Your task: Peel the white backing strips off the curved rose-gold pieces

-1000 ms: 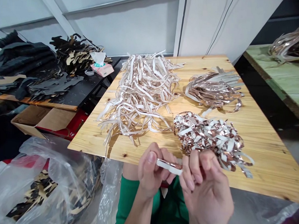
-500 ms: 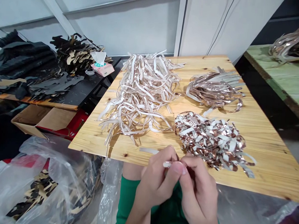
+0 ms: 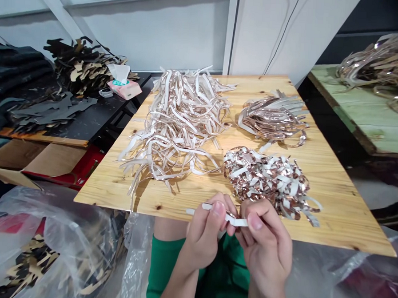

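A thin strip (image 3: 238, 222), white on one face with shiny rose-gold showing along it, runs between my two hands above the table's front edge. My left hand (image 3: 206, 234) pinches its left part between thumb and fingers. On the right, my right hand (image 3: 264, 239) is closed on the other end, thumb pressed on top. Just beyond my hands lies a heap of short, curled rose-gold and white strips (image 3: 270, 181). Long loose strips (image 3: 180, 126) spread over the left of the wooden table (image 3: 336, 209). Behind the curled heap rests a bundle of long shiny strips (image 3: 276, 117).
To the left, a black table (image 3: 103, 117) bears dark scraps (image 3: 57, 110) and a tissue box (image 3: 125, 88). Below it are an open cardboard box (image 3: 55, 159) and clear plastic bags (image 3: 74, 231) with scraps. A green-topped table (image 3: 361, 104) at right carries more shiny strips.
My hands have moved apart, so a length of the strip now shows between them. The whole view has shifted slightly, with the table appearing further left.
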The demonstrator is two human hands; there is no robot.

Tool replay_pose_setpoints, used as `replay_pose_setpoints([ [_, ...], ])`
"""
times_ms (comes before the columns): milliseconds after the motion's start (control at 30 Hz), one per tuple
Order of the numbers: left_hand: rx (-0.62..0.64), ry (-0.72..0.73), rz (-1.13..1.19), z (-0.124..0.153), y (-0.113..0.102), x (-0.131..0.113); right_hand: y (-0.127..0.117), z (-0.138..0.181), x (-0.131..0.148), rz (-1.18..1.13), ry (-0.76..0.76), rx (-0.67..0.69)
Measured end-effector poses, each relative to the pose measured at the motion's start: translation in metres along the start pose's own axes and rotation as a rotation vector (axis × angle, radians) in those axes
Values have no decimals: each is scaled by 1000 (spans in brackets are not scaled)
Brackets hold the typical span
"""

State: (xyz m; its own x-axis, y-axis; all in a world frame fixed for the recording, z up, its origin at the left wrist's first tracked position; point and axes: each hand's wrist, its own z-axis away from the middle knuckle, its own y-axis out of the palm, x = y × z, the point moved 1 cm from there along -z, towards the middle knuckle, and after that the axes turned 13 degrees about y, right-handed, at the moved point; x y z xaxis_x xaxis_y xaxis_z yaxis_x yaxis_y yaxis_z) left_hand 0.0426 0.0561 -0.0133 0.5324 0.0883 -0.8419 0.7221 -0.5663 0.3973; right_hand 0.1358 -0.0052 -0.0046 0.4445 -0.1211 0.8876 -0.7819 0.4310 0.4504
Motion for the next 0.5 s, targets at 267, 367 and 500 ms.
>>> replay_pose_setpoints([
  [267,-135,-169,418,-13,20,6,9,-10,17,-166,-68,-53],
  [367,-196,-213,343,-8,25,7,11,-9,20,-179,-155,-84],
  [500,-137,-39,51,7,25,13,7,-3,14,-117,-178,-131],
])
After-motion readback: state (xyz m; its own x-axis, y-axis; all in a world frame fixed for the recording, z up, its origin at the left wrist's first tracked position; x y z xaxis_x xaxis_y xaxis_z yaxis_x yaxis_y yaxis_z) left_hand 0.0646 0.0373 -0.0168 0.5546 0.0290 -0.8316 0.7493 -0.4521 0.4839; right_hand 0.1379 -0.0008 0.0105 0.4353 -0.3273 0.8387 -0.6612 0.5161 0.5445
